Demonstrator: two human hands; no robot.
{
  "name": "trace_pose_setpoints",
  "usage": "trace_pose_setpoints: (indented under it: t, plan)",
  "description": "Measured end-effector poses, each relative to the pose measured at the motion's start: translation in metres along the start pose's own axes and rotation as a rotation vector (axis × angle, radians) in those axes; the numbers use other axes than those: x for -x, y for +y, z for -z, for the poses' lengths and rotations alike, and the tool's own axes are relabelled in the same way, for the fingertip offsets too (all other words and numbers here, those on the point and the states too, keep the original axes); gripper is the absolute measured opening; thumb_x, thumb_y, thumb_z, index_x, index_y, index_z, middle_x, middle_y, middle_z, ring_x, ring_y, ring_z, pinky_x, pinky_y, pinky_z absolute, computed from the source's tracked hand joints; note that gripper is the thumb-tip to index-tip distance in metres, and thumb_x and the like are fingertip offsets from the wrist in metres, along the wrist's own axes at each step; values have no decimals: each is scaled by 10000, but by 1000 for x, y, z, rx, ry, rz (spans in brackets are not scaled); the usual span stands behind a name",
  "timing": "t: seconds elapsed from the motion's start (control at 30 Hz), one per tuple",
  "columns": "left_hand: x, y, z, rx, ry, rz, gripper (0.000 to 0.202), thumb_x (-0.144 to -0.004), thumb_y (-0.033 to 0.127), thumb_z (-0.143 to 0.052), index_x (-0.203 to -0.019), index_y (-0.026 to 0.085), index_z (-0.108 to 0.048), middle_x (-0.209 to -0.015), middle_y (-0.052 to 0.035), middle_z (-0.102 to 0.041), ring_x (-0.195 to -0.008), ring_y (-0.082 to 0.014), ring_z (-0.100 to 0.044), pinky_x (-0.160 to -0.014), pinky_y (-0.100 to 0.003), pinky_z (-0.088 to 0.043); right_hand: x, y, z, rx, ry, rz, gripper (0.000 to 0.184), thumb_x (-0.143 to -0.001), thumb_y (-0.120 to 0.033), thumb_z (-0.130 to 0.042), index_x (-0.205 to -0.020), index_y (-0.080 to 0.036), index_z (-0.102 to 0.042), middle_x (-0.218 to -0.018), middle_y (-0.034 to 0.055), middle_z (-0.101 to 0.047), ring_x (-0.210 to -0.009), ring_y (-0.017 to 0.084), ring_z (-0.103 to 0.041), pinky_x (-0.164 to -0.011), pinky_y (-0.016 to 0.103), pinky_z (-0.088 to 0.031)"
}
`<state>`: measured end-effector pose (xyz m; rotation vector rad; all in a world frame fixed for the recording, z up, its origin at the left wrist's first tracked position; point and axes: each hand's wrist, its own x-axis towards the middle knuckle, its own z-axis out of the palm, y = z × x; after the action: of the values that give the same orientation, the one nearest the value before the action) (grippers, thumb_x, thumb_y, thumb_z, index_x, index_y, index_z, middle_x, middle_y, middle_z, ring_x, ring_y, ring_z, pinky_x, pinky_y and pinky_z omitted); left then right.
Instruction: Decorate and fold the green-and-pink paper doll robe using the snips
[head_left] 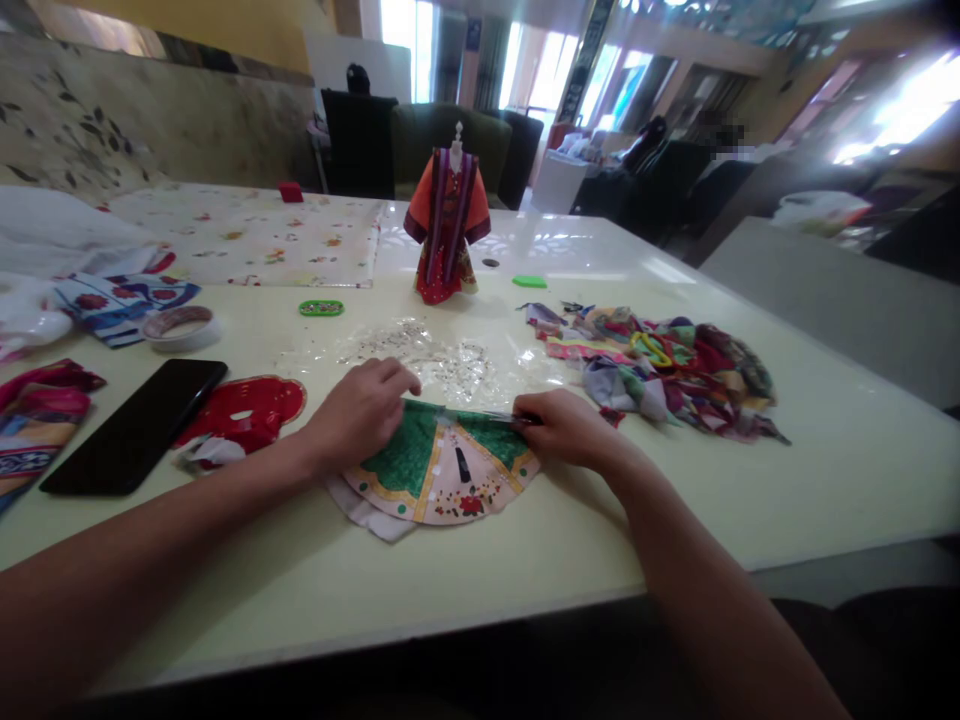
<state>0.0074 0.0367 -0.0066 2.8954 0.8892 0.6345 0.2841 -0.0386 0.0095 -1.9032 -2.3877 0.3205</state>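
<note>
A half-round printed cloth piece (409, 455), green and pale pink with gold bands and a red flower, lies on the table in front of me. White cloth shows under its lower left edge. My left hand (367, 405) rests at its upper left edge with fingers bent, gripping it there; the thumb is hidden. In my right hand (559, 425), at the upper right edge, is a slim pointed metal tool (496, 415). Its tip points left along the straight edge; whether it is tweezers or small scissors is unclear. Small shiny beads (450, 362) lie scattered just beyond.
A small dress form (448, 220) in orange and red robes stands behind the beads. Fabric scraps (675, 370) with yellow-handled scissors (651, 350) are piled right. Leftward lie a black phone (139, 425), red cloth (255, 410), a tape roll (180, 327) and a green bead tray (322, 308).
</note>
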Motion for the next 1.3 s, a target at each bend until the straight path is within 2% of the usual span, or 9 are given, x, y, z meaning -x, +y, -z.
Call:
trace_pose_setpoints:
  t: [0.13,0.3,0.4,0.67,0.73,0.9,1.0,1.13,1.3]
  plan:
    - [-1,14,4,120,-165,-177,136,-901,156,-501,-931,179,-632,-985,-74,-619,-918,-195,-548,-827,-351,-481,1,2,0,-9,16,-2,174,-808,-256,-496,-670,-186,-574,-666,17,-585,-623,129,-449,-556,263,-237]
    - [0,13,3,143,-238,-152,151,-921,183,-497,-887,165,-643,-945,-73,-614,-863,-181,-554,-793,-321,-473,0,11,-7,-97,233,-97,177,-840,-382,-554,-873,-218,-614,-686,0,-616,-595,126,-475,-558,253,-247]
    - [-1,10,1,144,-239,-138,184,-937,212,-483,-878,167,-651,-915,-64,-610,-837,-177,-553,-780,-319,-459,-1,14,-9,-115,300,-88,194,-846,-409,-566,-862,-222,-614,-659,-5,-607,-578,122,-473,-557,252,-255]
    - [0,9,-1,177,-231,-125,172,-935,250,-493,-929,181,-650,-944,-61,-602,-877,-182,-549,-773,-302,-450,-3,10,-10,-41,109,-15,137,-817,-333,-583,-748,-225,-631,-666,-6,-621,-631,129,-499,-576,253,-266]
    - [1,9,-2,177,-202,-121,198,-948,270,-473,-913,176,-643,-922,-58,-592,-861,-175,-545,-764,-295,-440,-3,12,-10,-36,121,-25,139,-817,-333,-578,-749,-225,-635,-659,-5,-617,-626,130,-496,-575,254,-263]
    - [4,8,-2,148,-26,-16,363,-985,358,-389,-720,159,-538,-762,-23,-524,-686,-134,-487,-627,-259,-368,-5,22,-10,-139,341,-55,239,-857,-413,-542,-770,-206,-622,-634,-1,-591,-584,124,-474,-570,254,-272]
    - [5,6,0,152,73,47,411,-991,400,-358,-672,169,-478,-677,2,-487,-616,-117,-448,-600,-248,-336,-7,28,-12,-159,402,-88,244,-853,-412,-543,-756,-202,-622,-635,3,-595,-585,129,-480,-571,253,-274]
    - [5,4,-1,137,115,145,384,-983,404,-340,-694,184,-463,-600,21,-484,-542,-114,-437,-562,-241,-310,-12,34,-15,-181,392,-119,219,-849,-391,-539,-774,-208,-635,-656,8,-618,-607,142,-518,-576,251,-293]
    - [5,0,-6,142,137,225,278,-969,361,-334,-841,204,-523,-677,10,-587,-579,-136,-532,-575,-238,-344,-16,42,-17,-133,416,-244,189,-834,-370,-556,-794,-213,-654,-741,33,-669,-683,167,-571,-605,257,-328]
